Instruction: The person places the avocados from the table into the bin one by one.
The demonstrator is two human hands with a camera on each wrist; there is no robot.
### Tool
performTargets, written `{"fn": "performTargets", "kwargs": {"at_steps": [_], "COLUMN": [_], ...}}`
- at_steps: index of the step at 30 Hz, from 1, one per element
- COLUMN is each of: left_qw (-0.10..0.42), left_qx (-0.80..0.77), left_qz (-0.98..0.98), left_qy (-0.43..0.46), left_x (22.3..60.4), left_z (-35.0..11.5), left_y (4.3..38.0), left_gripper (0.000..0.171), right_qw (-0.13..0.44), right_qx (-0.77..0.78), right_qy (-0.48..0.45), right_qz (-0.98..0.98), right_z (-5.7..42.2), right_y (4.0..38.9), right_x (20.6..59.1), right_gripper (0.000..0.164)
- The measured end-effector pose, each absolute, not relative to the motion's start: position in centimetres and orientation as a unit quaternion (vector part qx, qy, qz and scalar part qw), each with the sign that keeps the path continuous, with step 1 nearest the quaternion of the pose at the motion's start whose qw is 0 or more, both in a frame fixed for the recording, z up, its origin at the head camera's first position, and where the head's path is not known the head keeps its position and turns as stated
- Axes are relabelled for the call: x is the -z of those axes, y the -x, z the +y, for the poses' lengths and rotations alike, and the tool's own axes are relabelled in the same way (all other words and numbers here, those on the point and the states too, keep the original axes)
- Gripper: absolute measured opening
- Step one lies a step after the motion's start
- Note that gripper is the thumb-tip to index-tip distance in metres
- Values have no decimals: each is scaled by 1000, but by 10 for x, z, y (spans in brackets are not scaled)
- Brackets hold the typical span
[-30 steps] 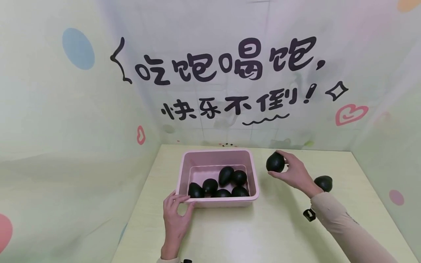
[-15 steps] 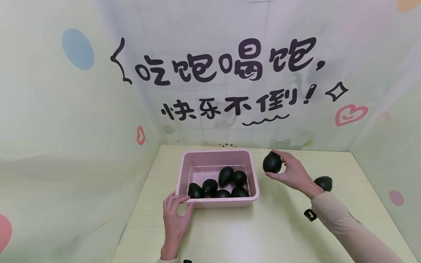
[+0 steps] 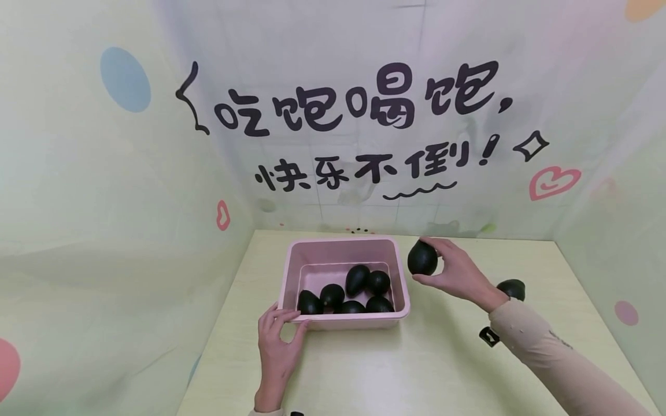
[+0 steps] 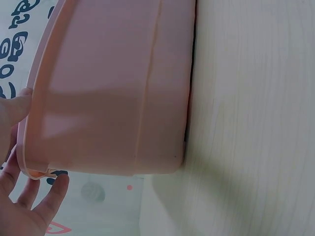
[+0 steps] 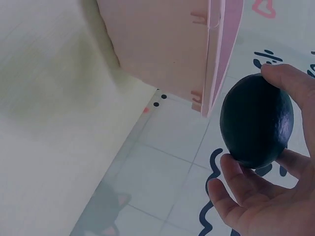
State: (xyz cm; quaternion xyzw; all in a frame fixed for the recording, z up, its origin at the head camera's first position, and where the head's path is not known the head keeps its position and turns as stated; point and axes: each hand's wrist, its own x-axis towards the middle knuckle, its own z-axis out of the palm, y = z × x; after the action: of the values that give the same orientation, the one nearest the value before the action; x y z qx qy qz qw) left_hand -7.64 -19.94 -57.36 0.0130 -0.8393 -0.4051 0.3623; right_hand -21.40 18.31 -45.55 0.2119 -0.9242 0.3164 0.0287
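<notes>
My right hand [image 3: 463,276] pinches a dark green avocado [image 3: 422,258] between thumb and fingers, just right of a pink plastic bin [image 3: 359,318]. In the right wrist view, the avocado [image 5: 257,120] appears upright, raised beside the bin's side wall. At the bin's front left corner, my left hand [image 3: 277,346] holds the rim. The left wrist view has the thumb [image 4: 20,105] on the rim's front edge and the fingers around the corner. Several avocados [image 3: 332,296] lie inside the bin, mostly along its front and right side; the front wall partly hides some.
Another avocado [image 3: 511,289] lies on the light wooden table [image 3: 374,375] behind my right wrist, partly covered by it. A printed cloth wall [image 3: 333,219] rises at the table's back edge, with more cloth at both sides. A small black item [image 3: 489,336] shows at the right cuff.
My right hand has moved slowly left with the avocado, bringing it closer to the bin's right rim. The left hand and the bin have stayed in place.
</notes>
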Motion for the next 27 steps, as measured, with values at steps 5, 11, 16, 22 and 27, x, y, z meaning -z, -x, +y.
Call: {"fn": "performTargets", "kwargs": {"at_steps": [5, 11, 16, 22, 27], "left_qw": [360, 361, 362, 362, 365], "left_qx": [406, 406, 406, 407, 407], "left_qz": [-840, -839, -839, -838, -838], "left_qy": [-13, -12, -9, -10, -9], "left_x": [573, 574, 574, 575, 575], "left_z": [-199, -200, -200, -200, -200], "left_y": [77, 77, 77, 77, 77], "left_gripper": [28, 28, 28, 28, 28], "right_qw": [28, 35, 36, 28, 24], "right_qx": [-312, -304, -297, -297, -299], "right_qy": [-226, -244, -259, -272, -274], "right_qz": [-922, -920, -918, -915, -914], "right_z": [178, 170, 164, 156, 150], "right_y": [213, 214, 213, 214, 214], "right_x": [452, 449, 446, 444, 443], "right_gripper": [86, 84, 82, 81, 80]}}
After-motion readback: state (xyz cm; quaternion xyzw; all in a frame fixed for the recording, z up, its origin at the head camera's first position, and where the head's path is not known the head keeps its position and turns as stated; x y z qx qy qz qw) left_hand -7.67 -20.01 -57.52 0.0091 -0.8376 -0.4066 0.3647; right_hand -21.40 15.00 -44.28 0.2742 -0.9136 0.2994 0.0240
